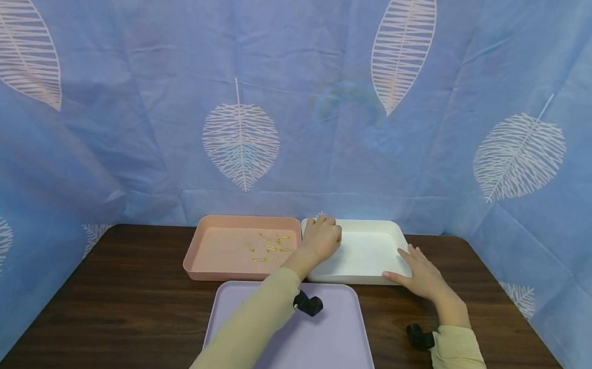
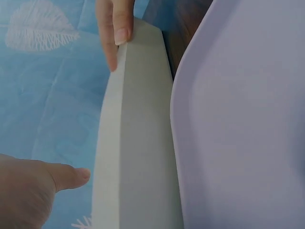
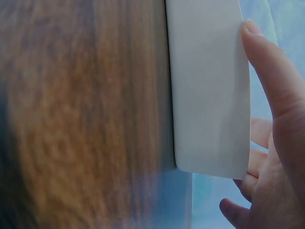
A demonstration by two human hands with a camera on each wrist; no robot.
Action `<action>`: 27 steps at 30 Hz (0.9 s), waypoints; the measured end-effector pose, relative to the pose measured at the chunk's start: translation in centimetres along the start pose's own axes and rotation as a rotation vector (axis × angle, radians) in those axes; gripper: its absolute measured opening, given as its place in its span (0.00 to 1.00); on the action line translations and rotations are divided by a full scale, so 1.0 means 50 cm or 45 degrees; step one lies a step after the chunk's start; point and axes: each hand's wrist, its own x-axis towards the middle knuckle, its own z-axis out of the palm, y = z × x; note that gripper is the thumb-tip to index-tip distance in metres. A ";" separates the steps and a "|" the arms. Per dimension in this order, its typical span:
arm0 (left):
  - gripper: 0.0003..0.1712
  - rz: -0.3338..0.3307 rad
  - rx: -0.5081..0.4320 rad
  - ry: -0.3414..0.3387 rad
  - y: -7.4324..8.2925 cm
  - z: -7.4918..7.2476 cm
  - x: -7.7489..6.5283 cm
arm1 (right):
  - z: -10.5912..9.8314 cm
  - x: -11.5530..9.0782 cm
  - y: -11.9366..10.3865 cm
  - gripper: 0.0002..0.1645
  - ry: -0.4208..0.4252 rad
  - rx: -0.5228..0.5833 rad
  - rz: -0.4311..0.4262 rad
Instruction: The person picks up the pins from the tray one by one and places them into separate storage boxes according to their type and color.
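Observation:
My left hand (image 1: pixel 323 237) is over the left end of a shallow white tray (image 1: pixel 367 250), fingers bent downward and their tips hidden. The left wrist view shows its thumb (image 2: pixel 71 176) stretched out beside the tray's rim; I cannot tell whether the fingers hold anything. At the tray's front right corner, my right hand (image 1: pixel 423 275) has its fingers spread. The right wrist view shows the thumb tip (image 3: pixel 251 27) touching the rim. Left of the white tray, a pink tray (image 1: pixel 231 271) holds several small gold safety pins (image 1: pixel 271 247).
A flat lavender tray (image 1: pixel 321 346) lies in front of both other trays, under the left forearm. All three are on a dark wooden table (image 1: pixel 139 313). Behind hangs a blue curtain (image 1: pixel 300 148) with white leaf prints, close to the table's back edge.

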 end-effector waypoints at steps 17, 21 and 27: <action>0.04 0.163 0.044 0.285 -0.022 -0.055 -0.066 | -0.005 0.002 -0.003 0.57 0.000 -0.006 -0.002; 0.04 0.197 0.066 0.350 -0.035 -0.061 -0.089 | -0.007 -0.001 -0.002 0.57 -0.005 0.002 0.004; 0.04 0.247 0.066 0.401 -0.056 -0.071 -0.131 | -0.007 -0.003 0.001 0.57 -0.007 0.009 0.000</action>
